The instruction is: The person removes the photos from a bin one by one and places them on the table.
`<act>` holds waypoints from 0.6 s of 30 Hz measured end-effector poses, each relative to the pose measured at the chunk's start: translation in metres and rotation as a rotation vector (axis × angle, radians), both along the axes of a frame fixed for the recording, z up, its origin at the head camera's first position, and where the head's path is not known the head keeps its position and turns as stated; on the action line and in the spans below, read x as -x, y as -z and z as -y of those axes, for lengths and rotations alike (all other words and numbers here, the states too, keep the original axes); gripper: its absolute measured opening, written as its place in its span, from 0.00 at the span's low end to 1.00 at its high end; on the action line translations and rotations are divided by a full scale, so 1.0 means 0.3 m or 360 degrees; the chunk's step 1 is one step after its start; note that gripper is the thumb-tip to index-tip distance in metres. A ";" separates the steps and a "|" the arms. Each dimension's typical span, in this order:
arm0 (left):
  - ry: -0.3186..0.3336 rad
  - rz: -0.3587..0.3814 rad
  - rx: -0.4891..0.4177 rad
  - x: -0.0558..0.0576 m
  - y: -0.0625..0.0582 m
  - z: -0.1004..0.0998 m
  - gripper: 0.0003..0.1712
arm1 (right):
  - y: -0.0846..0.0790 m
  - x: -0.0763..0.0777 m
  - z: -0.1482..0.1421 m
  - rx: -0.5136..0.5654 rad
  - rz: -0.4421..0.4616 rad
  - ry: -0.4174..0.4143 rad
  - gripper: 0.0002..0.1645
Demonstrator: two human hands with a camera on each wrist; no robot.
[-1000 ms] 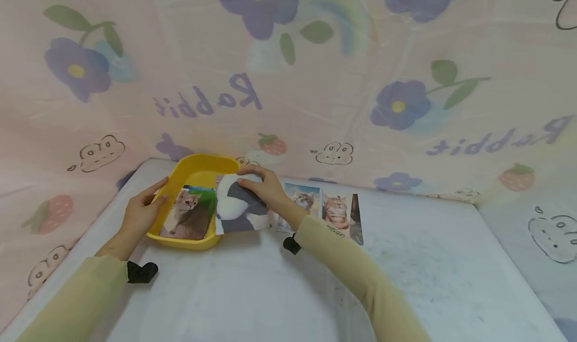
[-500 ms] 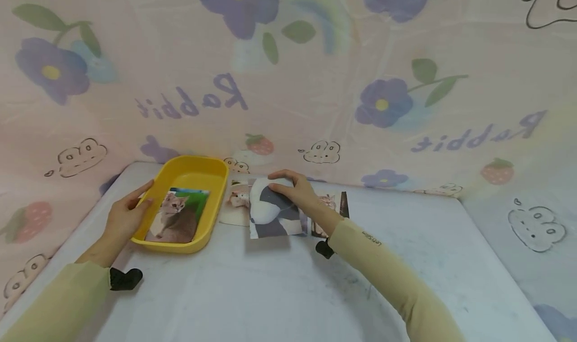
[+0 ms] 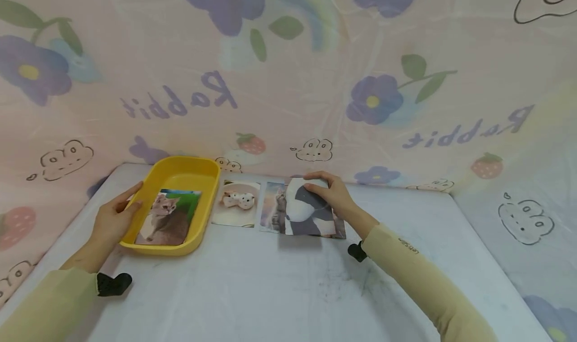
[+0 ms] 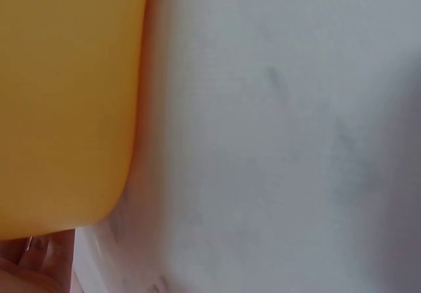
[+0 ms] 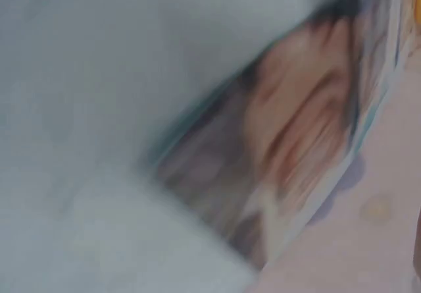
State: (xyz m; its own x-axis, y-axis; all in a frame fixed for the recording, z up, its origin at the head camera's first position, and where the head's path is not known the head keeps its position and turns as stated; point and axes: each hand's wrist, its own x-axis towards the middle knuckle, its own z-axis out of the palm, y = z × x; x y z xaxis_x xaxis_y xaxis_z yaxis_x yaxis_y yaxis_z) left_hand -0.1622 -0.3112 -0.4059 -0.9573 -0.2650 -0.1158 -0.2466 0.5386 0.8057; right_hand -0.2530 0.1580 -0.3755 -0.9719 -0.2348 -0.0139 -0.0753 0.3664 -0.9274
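At the left of the head view, my left hand [image 3: 110, 219] grips the left rim of a yellow plastic tray [image 3: 187, 182]. A picture card of a brown cat [image 3: 164, 222] lies in the tray, with a blue edge showing behind it. My right hand [image 3: 335, 194] pinches the top of a grey-and-white picture card [image 3: 306, 214], held above the table. Behind that card, a kitten picture card [image 3: 272, 209] is partly covered. In the right wrist view a blurred orange-cat card [image 5: 289, 122] shows. The left wrist view has the tray's outer wall [image 4: 66, 108] and some fingers [image 4: 49, 260].
A card picturing two small white-and-brown animals [image 3: 239, 202] lies between the tray and the held card. The white tabletop [image 3: 252, 287] meets a patterned cloth [image 3: 279, 96] at the back and sides.
My right hand has carried the grey-and-white card rightward from the tray's edge to over the right-hand cards, uncovering the small-animals card. The left hand keeps its hold on the tray.
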 end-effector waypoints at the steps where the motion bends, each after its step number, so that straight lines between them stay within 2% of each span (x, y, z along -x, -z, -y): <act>1: 0.0002 -0.0004 0.0004 -0.001 0.001 0.000 0.31 | -0.001 0.001 -0.021 -0.0021 -0.0007 0.0006 0.23; 11: -0.0018 0.0019 0.0004 0.001 0.007 -0.002 0.31 | -0.035 0.007 -0.223 -0.0144 0.0012 0.0018 0.26; 18: -0.0025 0.0046 -0.0011 0.006 0.001 -0.002 0.31 | 0.001 0.025 -0.352 -0.0314 0.0038 0.0040 0.29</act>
State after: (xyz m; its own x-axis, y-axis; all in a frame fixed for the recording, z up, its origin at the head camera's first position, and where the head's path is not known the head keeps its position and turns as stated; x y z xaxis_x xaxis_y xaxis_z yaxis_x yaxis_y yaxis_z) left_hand -0.1639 -0.3107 -0.4062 -0.9492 -0.2792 -0.1449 -0.2780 0.5290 0.8018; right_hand -0.2606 0.2635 -0.3757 -0.9763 -0.2007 -0.0805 -0.0424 0.5430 -0.8387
